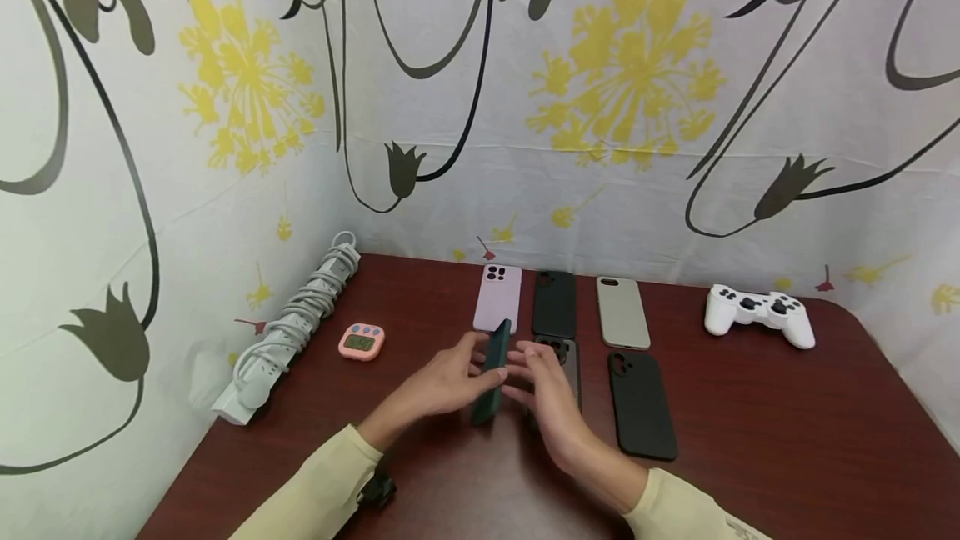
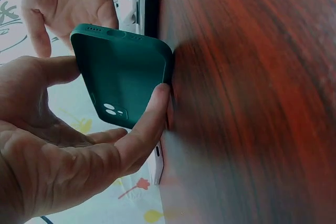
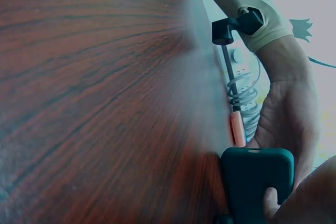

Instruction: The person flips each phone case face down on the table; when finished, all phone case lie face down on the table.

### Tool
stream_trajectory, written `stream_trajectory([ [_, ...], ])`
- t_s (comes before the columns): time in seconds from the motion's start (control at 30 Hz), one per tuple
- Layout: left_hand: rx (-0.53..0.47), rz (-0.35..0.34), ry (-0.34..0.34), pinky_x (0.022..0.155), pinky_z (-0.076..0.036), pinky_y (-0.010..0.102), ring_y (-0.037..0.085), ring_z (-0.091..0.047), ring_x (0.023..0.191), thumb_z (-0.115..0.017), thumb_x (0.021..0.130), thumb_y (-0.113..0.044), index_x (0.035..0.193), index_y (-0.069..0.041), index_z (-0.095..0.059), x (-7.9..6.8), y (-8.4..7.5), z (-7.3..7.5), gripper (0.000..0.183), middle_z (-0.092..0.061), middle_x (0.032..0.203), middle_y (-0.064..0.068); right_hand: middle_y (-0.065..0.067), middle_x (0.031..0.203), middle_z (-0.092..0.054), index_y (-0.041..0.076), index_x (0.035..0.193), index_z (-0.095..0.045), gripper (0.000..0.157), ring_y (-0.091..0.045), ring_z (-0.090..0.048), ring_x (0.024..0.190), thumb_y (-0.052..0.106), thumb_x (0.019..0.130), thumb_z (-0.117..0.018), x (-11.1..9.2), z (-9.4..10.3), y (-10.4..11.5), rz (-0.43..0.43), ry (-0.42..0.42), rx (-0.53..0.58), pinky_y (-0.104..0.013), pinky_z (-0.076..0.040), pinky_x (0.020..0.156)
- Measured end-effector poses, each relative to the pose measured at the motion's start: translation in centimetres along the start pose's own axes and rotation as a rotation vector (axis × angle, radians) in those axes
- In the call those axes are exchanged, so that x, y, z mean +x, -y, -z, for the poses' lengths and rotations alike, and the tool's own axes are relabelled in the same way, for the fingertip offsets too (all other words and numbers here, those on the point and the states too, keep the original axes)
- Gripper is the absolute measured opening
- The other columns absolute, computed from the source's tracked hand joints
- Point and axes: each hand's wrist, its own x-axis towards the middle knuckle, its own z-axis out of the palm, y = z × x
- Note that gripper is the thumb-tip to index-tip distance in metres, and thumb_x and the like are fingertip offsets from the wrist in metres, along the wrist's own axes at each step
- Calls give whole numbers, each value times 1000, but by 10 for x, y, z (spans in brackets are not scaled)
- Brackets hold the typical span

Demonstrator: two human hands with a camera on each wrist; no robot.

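A dark green phone case (image 1: 492, 373) stands tilted on its long edge, close over the table. My left hand (image 1: 456, 377) grips it by its edges, thumb on one side and fingers on the other. The left wrist view looks into the case's hollow inner side (image 2: 123, 72), with camera cutouts at its lower end. My right hand (image 1: 551, 402) is just right of the case, its fingers loosely extended toward it. In the right wrist view one right fingertip (image 3: 270, 200) overlaps the case's smooth back (image 3: 252, 174). A grey-framed phone case (image 1: 572, 365) lies partly hidden behind the right hand.
Around the hands lie a lilac phone case (image 1: 498, 298), a black one (image 1: 555, 304), a beige one (image 1: 624, 315) and another black one (image 1: 642, 407). A pink timer (image 1: 362, 342) and a cord-wrapped power strip (image 1: 300, 315) are left; a white game controller (image 1: 759, 315) is right.
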Motion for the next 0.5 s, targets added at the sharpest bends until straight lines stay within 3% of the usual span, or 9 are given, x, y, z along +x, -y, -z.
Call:
stream_trajectory([
  [0.2,-13,1,-33,87,-63,41,22,-73,110,-71,100,-45,145,-9,-56,0,2,3,60,-72,129,14,-23,155,-42,2,152,-37,53,-30,-57,134,41,116,-34,0,-7,-3,-4,26,26,-46,-57,107],
  [0.37,-88,28,-9,77,-64,38,21,-74,103,-72,100,-38,144,-9,-57,-4,3,8,55,-72,130,16,-23,156,-41,4,153,-37,54,-31,-56,136,43,116,-33,0,-11,-3,-15,67,44,-45,-57,106],
  [0.5,-123,36,-3,77,-65,38,21,-74,103,-71,101,-36,144,-9,-57,-5,3,10,53,-71,131,17,-23,157,-41,3,153,-37,55,-32,-56,137,44,116,-33,1,-13,-1,-16,79,45,-45,-58,105],
])
